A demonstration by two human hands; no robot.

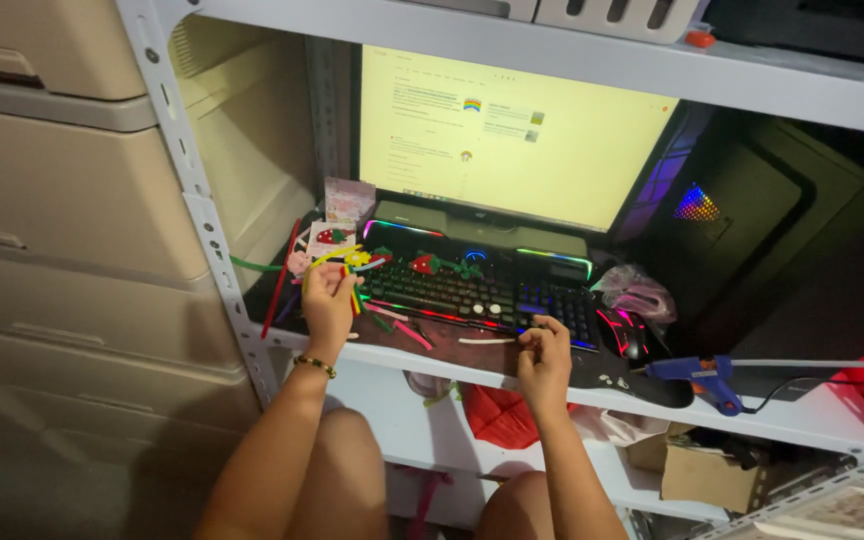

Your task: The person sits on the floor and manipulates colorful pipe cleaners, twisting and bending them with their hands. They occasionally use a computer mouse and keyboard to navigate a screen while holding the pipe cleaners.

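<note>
A lit monitor (512, 140) stands at the back of the metal shelf (612, 400), with a backlit keyboard (482, 290) in front of it. A blue glue gun (702, 375) lies to the right. The left hand (327, 300) is closed around a bunch of coloured pipe cleaners (347, 262) over the keyboard's left end. The right hand (544, 355) pinches its fingertips together at the keyboard's front edge; whether they hold anything is not clear.

Dim scene; monitor (512, 140) glare overexposed, keyboard (482, 290) backlight glowing, edges soft
</note>
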